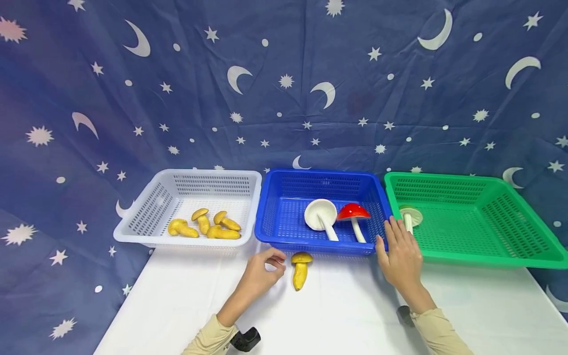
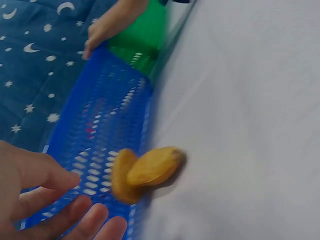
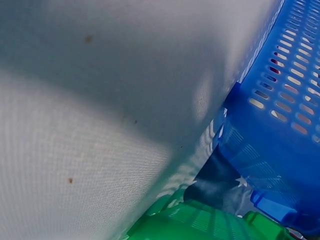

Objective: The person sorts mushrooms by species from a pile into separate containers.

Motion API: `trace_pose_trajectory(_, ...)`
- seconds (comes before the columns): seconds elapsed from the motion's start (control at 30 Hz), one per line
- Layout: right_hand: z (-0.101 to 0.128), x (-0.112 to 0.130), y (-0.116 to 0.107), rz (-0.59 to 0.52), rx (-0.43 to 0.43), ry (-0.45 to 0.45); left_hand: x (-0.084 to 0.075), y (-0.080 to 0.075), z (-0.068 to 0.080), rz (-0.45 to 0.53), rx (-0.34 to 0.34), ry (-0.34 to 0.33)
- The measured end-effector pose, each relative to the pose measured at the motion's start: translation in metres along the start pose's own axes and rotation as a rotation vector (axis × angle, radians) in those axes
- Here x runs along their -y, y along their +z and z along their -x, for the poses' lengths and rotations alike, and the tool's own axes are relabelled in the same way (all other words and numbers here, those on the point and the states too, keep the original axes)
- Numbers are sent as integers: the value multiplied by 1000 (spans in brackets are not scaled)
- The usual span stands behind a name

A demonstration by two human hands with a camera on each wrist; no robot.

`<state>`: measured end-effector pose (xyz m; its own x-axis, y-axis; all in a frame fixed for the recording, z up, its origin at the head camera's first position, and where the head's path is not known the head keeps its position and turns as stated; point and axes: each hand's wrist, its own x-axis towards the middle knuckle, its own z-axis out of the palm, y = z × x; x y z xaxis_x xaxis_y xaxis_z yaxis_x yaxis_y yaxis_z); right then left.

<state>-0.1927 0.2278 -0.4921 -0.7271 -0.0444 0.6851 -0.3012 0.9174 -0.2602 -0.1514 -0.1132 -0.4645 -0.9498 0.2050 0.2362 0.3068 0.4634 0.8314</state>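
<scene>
White cloth covers the table (image 1: 337, 315), and a yellow mushroom (image 1: 300, 270) lies on it just in front of the blue basket's (image 1: 319, 177) near rim, cap toward the basket, stem toward the person. The left hand (image 1: 263, 274) hovers just beside the mushroom, fingers loosely curled and holding nothing; the left wrist view shows a gap between fingertips (image 2: 75, 181) and mushroom (image 2: 145, 172). The right hand (image 1: 399, 254) rests with straight fingers on the blue basket's right front corner, where it meets the green basket (image 1: 470, 180). A white basket (image 1: 213, 173) stands touching the blue one on the left. Bare cloth lies between the two forearms, toward the table's near edge.
</scene>
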Motion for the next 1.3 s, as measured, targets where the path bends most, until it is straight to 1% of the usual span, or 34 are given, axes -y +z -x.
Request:
trace_pose_trajectory(0.13, -1, -2, -1, 0, 8, -7, 9, 19, 3, -1, 31, 5)
trace_pose_trajectory(0.2, -2, -3, -1, 1, 0, -10, 12, 28, 2, -4, 42, 2)
trace_pose_trajectory(0.27, -4, -4, -1, 5, -11, -12, 13, 36, 0, -20, 55, -6)
trace_pose_trajectory(0.33, -4, -4, -2, 9, -18, -13, 13, 42, -2, -50, 57, -32)
trace_pose_trajectory(0.43, -3, -4, -2, 12, -11, -11, 13, 50, -5, -144, 29, -70)
trace_pose_trajectory(0.5, -2, -3, -1, 10, -7, -5, 14, 56, -6, -217, -3, -81)
trace_pose_trajectory(0.57, -2, -3, -1, 10, -6, 1, 14, 60, -7, -284, -38, -73)
trace_pose_trajectory(0.63, -2, -2, -1, 7, -6, 3, 16, 61, -8, -322, -66, -52)
trace_pose_trajectory(0.7, -2, -2, 0, 8, -1, 2, 16, 61, -9, -320, -81, -36)
trace_pose_trajectory(0.77, -1, -1, 0, 10, 2, 2, 17, 58, -10, -288, -76, -26)
trace_pose_trajectory(0.9, 0, -2, -1, 15, -3, 5, 17, 49, -9, -216, -23, -18)
trace_pose_trajectory(1.03, 0, -2, 0, 13, -8, 0, 14, 38, -4, -190, 11, -4)
trace_pose_trajectory(1.17, 1, -1, 0, 10, -7, -1, 5, 24, 2, -153, 31, 12)
trace_pose_trajectory(1.3, 2, -2, 0, 10, -10, 0, -8, 9, 8, -135, 36, 33)
